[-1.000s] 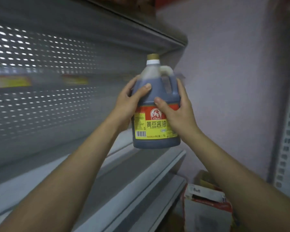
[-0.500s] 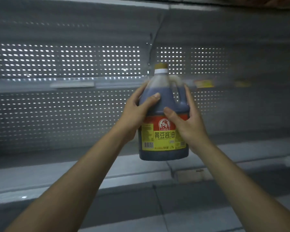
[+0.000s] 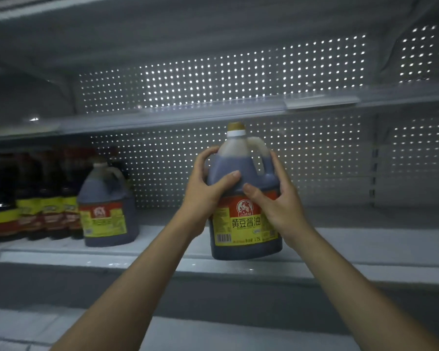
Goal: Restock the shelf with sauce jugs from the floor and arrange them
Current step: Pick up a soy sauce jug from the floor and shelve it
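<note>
A dark sauce jug with a red and yellow label and a brown cap is upright in the air, just above the front edge of the white shelf. My left hand grips its left shoulder and my right hand grips its right side near the handle. A second jug of the same kind stands on the shelf to the left, apart from the held one.
Several dark bottles with yellow labels stand left of the second jug. A perforated back panel is behind. Another shelf runs close above the held jug's cap. A lower shelf lies below my arms.
The view has swung left along the shelving, bringing the second jug and the bottles into sight. Both hands keep the same hold on the jug.
</note>
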A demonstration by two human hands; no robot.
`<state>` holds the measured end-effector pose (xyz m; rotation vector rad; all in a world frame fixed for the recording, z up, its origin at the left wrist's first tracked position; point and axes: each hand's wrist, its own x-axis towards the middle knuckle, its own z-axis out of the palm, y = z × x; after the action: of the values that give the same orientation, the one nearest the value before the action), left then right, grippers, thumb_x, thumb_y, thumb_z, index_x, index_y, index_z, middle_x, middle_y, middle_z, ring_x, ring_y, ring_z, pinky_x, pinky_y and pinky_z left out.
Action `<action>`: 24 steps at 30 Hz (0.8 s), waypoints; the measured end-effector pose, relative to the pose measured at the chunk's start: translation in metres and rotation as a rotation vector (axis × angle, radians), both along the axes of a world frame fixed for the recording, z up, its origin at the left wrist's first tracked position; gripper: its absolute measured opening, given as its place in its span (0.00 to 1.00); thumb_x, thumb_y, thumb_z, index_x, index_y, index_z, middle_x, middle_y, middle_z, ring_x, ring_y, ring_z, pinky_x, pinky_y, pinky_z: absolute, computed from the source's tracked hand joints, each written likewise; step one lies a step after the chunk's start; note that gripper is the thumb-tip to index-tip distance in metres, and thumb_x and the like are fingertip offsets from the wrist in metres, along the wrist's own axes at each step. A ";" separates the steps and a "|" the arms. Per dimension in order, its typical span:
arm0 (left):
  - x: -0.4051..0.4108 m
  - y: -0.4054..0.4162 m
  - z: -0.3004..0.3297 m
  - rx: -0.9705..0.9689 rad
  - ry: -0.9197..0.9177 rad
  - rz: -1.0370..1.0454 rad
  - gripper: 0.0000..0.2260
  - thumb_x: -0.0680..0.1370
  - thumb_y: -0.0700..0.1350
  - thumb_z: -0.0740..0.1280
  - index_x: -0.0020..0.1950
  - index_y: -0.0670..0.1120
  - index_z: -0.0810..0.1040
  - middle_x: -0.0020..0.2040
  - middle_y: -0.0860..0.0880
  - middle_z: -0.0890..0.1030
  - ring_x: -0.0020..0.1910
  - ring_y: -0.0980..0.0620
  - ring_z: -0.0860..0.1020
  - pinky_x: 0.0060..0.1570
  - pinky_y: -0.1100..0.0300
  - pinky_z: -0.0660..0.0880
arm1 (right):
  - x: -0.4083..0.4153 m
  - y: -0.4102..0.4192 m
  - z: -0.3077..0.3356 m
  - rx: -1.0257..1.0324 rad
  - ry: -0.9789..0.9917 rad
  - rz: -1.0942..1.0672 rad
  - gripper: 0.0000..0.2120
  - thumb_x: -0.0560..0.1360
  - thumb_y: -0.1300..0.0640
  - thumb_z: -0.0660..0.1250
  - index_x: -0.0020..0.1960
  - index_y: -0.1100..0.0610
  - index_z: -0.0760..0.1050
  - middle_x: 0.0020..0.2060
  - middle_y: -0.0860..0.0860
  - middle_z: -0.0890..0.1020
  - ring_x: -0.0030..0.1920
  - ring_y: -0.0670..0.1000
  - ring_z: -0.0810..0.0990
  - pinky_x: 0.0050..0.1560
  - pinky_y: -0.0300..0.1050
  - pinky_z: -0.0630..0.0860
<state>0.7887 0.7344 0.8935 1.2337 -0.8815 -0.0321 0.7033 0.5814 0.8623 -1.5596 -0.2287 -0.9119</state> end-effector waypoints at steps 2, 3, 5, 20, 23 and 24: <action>0.019 0.020 -0.005 -0.018 0.001 0.041 0.29 0.71 0.45 0.78 0.68 0.58 0.73 0.60 0.40 0.82 0.51 0.38 0.86 0.48 0.42 0.84 | 0.024 0.016 -0.003 0.001 0.017 0.040 0.41 0.72 0.54 0.78 0.77 0.35 0.62 0.65 0.47 0.81 0.56 0.51 0.86 0.51 0.53 0.85; 0.027 0.028 -0.007 -0.026 0.000 0.062 0.28 0.71 0.45 0.78 0.68 0.58 0.73 0.60 0.40 0.82 0.51 0.38 0.86 0.48 0.42 0.84 | 0.036 0.023 -0.004 0.005 0.025 0.056 0.42 0.72 0.53 0.78 0.78 0.36 0.61 0.66 0.47 0.81 0.57 0.52 0.86 0.52 0.55 0.85; 0.041 0.043 -0.012 -0.032 -0.003 0.103 0.27 0.72 0.44 0.77 0.68 0.58 0.74 0.61 0.41 0.81 0.53 0.39 0.85 0.49 0.42 0.84 | 0.058 0.035 -0.010 0.012 0.031 0.089 0.43 0.71 0.52 0.79 0.79 0.36 0.60 0.67 0.48 0.81 0.57 0.52 0.86 0.54 0.58 0.85; 0.134 0.115 -0.016 -0.015 -0.033 0.186 0.25 0.76 0.40 0.75 0.71 0.54 0.75 0.60 0.48 0.83 0.51 0.49 0.86 0.44 0.56 0.83 | 0.165 0.109 -0.027 0.011 0.044 0.037 0.45 0.67 0.40 0.81 0.74 0.25 0.59 0.70 0.47 0.77 0.62 0.53 0.84 0.56 0.59 0.84; 0.159 0.124 -0.026 0.004 -0.004 0.148 0.25 0.76 0.41 0.75 0.71 0.55 0.74 0.61 0.49 0.82 0.52 0.52 0.86 0.45 0.57 0.83 | 0.183 0.122 -0.037 0.023 0.063 -0.017 0.44 0.63 0.35 0.81 0.71 0.22 0.60 0.71 0.46 0.77 0.64 0.52 0.82 0.57 0.59 0.83; 0.167 0.126 -0.029 0.017 -0.010 0.152 0.25 0.76 0.41 0.76 0.71 0.55 0.74 0.62 0.50 0.81 0.53 0.52 0.85 0.47 0.55 0.83 | 0.188 0.126 -0.040 0.031 0.062 -0.036 0.43 0.63 0.34 0.81 0.70 0.21 0.61 0.71 0.46 0.76 0.65 0.52 0.82 0.58 0.59 0.83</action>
<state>0.9553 0.8601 0.8648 1.3146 -0.7951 0.0879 0.8913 0.7073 0.8223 -1.5652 -0.1420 -0.8897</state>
